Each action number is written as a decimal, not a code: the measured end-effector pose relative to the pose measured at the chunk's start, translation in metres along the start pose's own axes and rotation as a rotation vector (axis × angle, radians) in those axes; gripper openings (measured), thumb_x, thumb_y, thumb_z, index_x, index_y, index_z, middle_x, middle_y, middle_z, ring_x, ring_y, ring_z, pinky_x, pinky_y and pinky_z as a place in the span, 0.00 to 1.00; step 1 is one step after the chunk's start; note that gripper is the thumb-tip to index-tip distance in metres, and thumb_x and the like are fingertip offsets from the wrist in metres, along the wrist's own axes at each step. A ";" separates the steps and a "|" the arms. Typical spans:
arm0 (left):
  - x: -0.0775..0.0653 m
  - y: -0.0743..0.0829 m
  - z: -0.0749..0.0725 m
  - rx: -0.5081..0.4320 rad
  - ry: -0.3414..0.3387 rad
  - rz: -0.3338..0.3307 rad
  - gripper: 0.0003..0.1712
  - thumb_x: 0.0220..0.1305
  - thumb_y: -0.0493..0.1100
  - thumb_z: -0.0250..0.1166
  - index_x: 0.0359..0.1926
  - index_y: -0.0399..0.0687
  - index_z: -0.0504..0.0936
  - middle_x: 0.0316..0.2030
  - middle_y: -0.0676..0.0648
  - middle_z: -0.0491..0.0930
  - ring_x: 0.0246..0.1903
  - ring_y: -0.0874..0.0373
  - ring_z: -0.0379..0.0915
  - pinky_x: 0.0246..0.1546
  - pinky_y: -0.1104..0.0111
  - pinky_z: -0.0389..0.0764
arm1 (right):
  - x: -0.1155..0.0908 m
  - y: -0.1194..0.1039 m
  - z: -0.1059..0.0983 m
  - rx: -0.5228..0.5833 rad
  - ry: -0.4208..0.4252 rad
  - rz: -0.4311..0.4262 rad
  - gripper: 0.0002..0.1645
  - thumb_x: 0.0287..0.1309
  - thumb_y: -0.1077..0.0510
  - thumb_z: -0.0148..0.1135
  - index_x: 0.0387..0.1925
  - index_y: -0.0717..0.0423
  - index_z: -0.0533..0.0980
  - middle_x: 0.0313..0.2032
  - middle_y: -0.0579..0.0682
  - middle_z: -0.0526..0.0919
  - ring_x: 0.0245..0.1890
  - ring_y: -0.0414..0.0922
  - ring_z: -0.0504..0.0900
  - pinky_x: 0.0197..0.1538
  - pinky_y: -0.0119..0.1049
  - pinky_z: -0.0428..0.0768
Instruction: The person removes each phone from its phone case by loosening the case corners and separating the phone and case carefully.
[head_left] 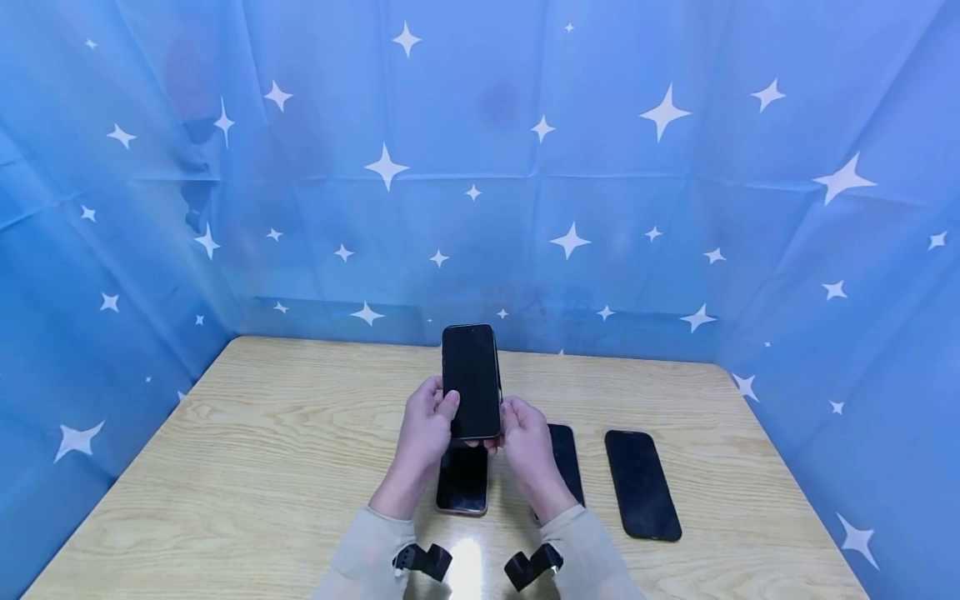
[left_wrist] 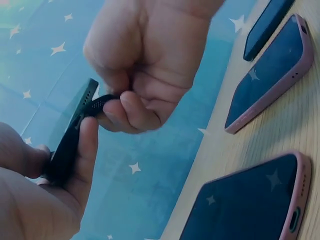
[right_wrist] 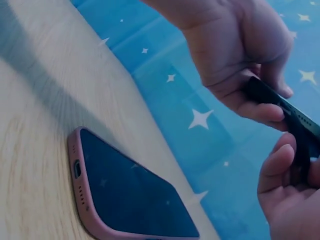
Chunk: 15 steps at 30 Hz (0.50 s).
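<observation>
A black phone (head_left: 472, 379) is held upright above the table, its dark screen facing the head camera. My left hand (head_left: 422, 429) grips it along the left side, thumb at the front edge. A black phone case (left_wrist: 102, 101) lies behind the phone and bends away from it at the right lower corner, leaving a gap between them. That flexed edge is pinched by my right hand (head_left: 527, 437), fingers curled. In the right wrist view, the left hand (right_wrist: 240, 55) has phone and case between thumb and fingers.
On the wood table (head_left: 300, 450), a phone in a pink case (head_left: 462, 483) lies just below the hands. Another pink-cased phone (head_left: 567, 462) is partly hidden by the right forearm. Further right lies a black phone (head_left: 643, 483). A starry blue curtain (head_left: 480, 217) surrounds the table's back and sides.
</observation>
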<state>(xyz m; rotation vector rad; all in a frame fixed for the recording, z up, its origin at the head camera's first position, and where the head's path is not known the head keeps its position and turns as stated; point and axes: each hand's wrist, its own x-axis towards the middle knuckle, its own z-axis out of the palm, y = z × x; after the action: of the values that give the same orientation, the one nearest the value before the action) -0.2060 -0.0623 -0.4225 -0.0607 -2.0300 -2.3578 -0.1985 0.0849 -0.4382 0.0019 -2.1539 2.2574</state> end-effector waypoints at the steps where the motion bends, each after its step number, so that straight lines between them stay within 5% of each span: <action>1: 0.001 0.000 0.000 -0.010 -0.001 -0.004 0.12 0.80 0.32 0.48 0.55 0.27 0.72 0.42 0.34 0.84 0.32 0.55 0.82 0.30 0.66 0.87 | 0.000 0.000 0.000 0.009 -0.005 -0.003 0.17 0.81 0.65 0.40 0.35 0.68 0.71 0.19 0.50 0.75 0.21 0.44 0.74 0.25 0.31 0.77; 8: 0.003 -0.003 -0.007 -0.076 -0.043 -0.037 0.13 0.82 0.34 0.46 0.57 0.29 0.71 0.46 0.34 0.83 0.36 0.54 0.83 0.31 0.66 0.87 | 0.000 -0.001 0.000 0.038 -0.033 0.006 0.17 0.81 0.64 0.42 0.36 0.68 0.72 0.20 0.50 0.79 0.22 0.44 0.76 0.25 0.30 0.77; 15: 0.002 -0.003 -0.008 -0.021 -0.030 0.001 0.12 0.81 0.33 0.47 0.57 0.30 0.72 0.45 0.33 0.84 0.32 0.54 0.83 0.25 0.63 0.87 | 0.000 0.004 -0.005 -0.020 -0.015 0.054 0.18 0.81 0.58 0.47 0.34 0.65 0.73 0.21 0.49 0.75 0.21 0.42 0.76 0.25 0.29 0.77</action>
<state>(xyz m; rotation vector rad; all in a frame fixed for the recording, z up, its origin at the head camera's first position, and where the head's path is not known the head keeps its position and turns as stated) -0.2084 -0.0696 -0.4265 -0.0977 -2.0181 -2.3915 -0.1985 0.0892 -0.4426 -0.0400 -2.2098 2.2718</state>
